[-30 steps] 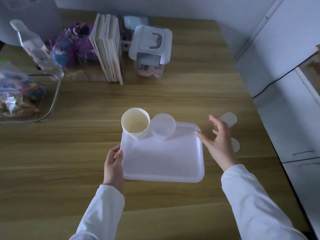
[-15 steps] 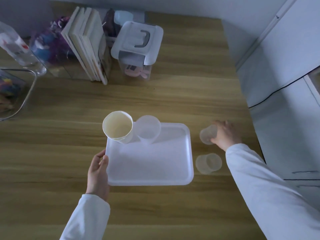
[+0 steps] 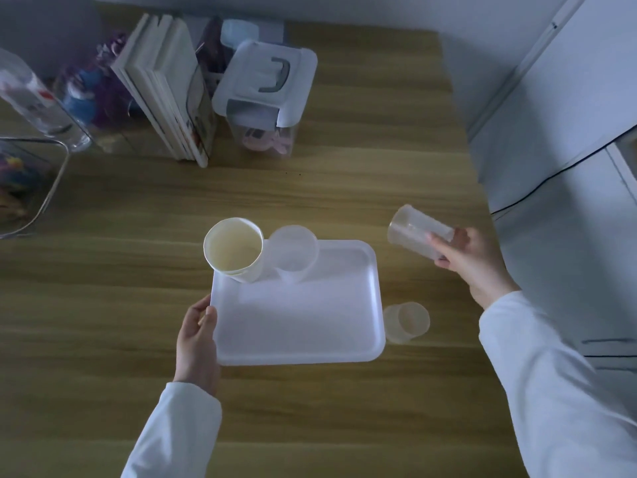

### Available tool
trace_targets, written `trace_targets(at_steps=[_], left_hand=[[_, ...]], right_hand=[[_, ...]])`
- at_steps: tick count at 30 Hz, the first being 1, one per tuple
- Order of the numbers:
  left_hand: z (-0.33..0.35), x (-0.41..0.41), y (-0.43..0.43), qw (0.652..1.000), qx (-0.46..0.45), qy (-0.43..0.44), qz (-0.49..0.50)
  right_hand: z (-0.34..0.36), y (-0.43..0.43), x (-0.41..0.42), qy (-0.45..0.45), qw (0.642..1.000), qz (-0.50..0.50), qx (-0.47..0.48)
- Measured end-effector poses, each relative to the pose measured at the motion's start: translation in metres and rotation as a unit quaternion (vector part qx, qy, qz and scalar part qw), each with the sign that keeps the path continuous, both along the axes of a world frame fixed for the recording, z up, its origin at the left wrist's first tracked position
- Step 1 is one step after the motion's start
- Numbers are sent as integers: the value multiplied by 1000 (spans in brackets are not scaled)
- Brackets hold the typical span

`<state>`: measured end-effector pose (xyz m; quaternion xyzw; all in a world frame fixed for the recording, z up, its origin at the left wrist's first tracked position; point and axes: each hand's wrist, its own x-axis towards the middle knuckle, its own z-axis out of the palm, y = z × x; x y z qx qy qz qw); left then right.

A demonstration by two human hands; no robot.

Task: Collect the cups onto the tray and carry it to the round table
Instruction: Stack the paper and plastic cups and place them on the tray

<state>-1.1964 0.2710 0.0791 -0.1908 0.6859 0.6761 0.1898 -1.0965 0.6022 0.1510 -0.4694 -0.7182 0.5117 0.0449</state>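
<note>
A white rectangular tray (image 3: 303, 326) lies on the wooden table. A paper cup (image 3: 234, 250) and a clear plastic cup (image 3: 293, 253) stand in its far left corner. My left hand (image 3: 198, 339) grips the tray's near left edge. My right hand (image 3: 472, 260) holds a clear plastic cup (image 3: 413, 232) in the air to the right of the tray, tilted with its mouth toward the left. Another clear cup (image 3: 408, 322) stands on the table just off the tray's right edge.
At the back of the table (image 3: 138, 270) are upright books (image 3: 169, 94), a lidded plastic box with a handle (image 3: 265, 94), a water bottle (image 3: 38, 101) and a wire basket (image 3: 27, 188) at the left. White cabinets (image 3: 568, 150) border the table's right edge.
My right hand reached past the tray, closed on the farther clear cup and lifted it off the table, tilted. My left hand stays on the tray's edge.
</note>
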Motion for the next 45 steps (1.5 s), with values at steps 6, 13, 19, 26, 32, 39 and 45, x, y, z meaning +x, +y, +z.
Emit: trace_targets(at_steps=[6,13,19,26,32,39,45], left_hand=[[6,-2,-6,1000,14,6,-8],[14,-1,-20,999,32,10,-13],[18,-1,-30,999,37,4,-7],[21,-3,-36,998,55,-8,-3],[21,-8,-38,999,50,-8,-7],[19,-12,-40,999,44,-9,-7],[13,-14,-40,999,40,-16,3]], right_hand=[[14,-48,2,202,904,-155,-343],[-3,-95,-5,281,804,-161,-498],[-11,-120,-13,202,945,-9,-256],[-18,-140,-19,81,995,50,31],[-28,-150,-24,55,991,84,91],[-34,-151,-31,71,982,96,145],[-27,-137,-18,97,971,129,179]])
